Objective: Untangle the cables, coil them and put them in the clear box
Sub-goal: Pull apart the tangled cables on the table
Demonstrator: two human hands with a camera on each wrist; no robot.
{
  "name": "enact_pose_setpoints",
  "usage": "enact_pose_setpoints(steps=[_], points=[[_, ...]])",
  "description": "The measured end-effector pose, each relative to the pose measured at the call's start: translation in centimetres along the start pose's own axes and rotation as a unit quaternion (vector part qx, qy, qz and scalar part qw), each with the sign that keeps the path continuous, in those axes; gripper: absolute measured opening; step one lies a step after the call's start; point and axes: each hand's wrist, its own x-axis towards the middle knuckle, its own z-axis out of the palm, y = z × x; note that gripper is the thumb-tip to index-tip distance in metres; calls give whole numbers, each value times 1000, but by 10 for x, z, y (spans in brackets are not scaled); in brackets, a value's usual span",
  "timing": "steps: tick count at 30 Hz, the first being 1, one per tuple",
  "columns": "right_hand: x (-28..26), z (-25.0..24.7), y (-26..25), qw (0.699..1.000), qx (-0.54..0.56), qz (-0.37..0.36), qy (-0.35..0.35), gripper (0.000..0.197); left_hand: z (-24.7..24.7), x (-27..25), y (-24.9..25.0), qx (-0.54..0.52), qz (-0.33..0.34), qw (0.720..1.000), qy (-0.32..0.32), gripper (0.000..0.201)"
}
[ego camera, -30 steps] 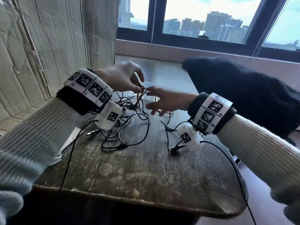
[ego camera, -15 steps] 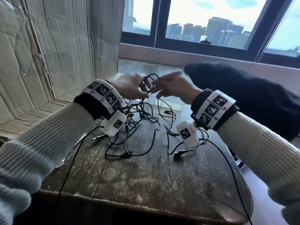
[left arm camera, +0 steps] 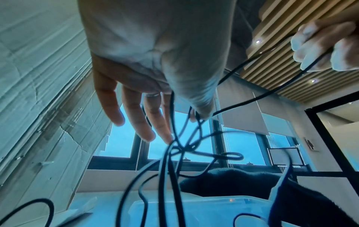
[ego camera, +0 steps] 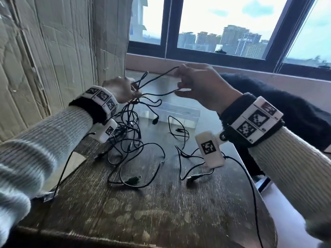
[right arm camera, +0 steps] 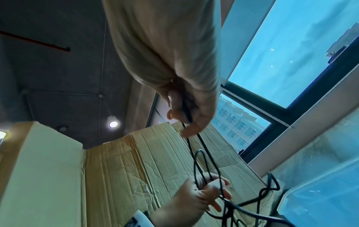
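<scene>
A tangle of thin black cables (ego camera: 131, 133) lies on the wooden table (ego camera: 143, 212), and its upper strands are lifted off the surface. My left hand (ego camera: 135, 90) pinches a bunch of those strands between thumb and forefinger (left arm camera: 198, 113), while its other fingers stay straight. My right hand (ego camera: 179, 79) is raised to the right of it. It pinches a long loop of one black cable (right arm camera: 186, 116), stretched taut between both hands. The clear box (ego camera: 179, 113) stands open just behind the tangle, below my hands. Another loose black cable (ego camera: 184, 158) lies to the right.
A creased cardboard wall (ego camera: 53, 51) closes the left side. A dark fleece garment (ego camera: 304, 113) lies at the right behind my right arm. The window sill (ego camera: 197, 61) runs along the back. A pale sheet (ego camera: 77, 161) sits at the table's left edge.
Both hands have risen from the table with the cable. My right hand has drawn a loop out to the right, away from my left hand.
</scene>
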Motion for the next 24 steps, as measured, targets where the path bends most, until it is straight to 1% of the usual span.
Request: enact_pose_setpoints(steps=[2, 3, 4, 5, 6, 7, 8, 9, 10, 11, 12, 13, 14, 16, 18, 19, 22, 23, 24], points=[[-1, -4, 0, 999, -38, -12, 20, 29, -1, 3, -3, -59, 9, 998, 16, 54], [-1, -5, -1, 998, -59, -20, 28, 30, -1, 4, -3, -93, 26, 995, 24, 68], [0, -7, -1, 996, -76, -27, 35, 29, 0, 6, -3, -111, 54, 991, 50, 85], [0, -8, -2, 995, -86, -31, 40, 28, 0, 8, -3, -111, 92, 985, 96, 101], [-1, -9, -3, 994, -90, -34, 43, 25, 0, 9, 0, -105, 144, 971, 157, 109], [-1, -8, -4, 995, -89, -35, 40, 22, -3, 8, 5, -122, 209, 947, 209, 105], [-1, -8, -4, 995, -86, -36, 31, 20, -7, 5, 15, -171, 269, 919, 233, 92], [-1, -7, -6, 996, -82, -36, 18, 19, -10, 0, 27, -239, 314, 891, 224, 78], [0, -5, -8, 996, -76, -37, 8, 17, -12, -7, 39, -308, 339, 869, 189, 69], [0, -3, -11, 997, -68, -42, 7, 16, -10, -14, 50, -368, 345, 852, 143, 64], [0, -2, -15, 997, -60, -53, 14, 13, -5, -19, 58, -407, 336, 844, 98, 61], [0, -3, -21, 996, -49, -69, 29, 10, 4, -23, 62, -418, 321, 848, 58, 61], [-1, -5, -28, 995, -30, -86, 45, 8, 15, -23, 62, -397, 311, 863, 26, 58], [-6, -15, -46, 989, 63, -114, 72, 7, 38, -20, 50, -299, 310, 902, -14, 39], [-12, -29, -61, 975, 130, -145, 107, 8, 52, -11, 30, -220, 294, 929, -38, 22], [-15, -37, -66, 970, 138, -158, 120, 8, 56, -6, 21, -202, 287, 936, -34, 19], [-22, -59, -74, 955, 175, -192, 146, 5, 60, 2, 3, -186, 304, 934, 32, 13], [-25, -67, -75, 947, 191, -203, 158, 6, 61, 4, -2, -171, 309, 934, 51, 13], [-27, -76, -77, 940, 203, -215, 168, 7, 62, 6, -7, -156, 310, 936, 64, 23]])
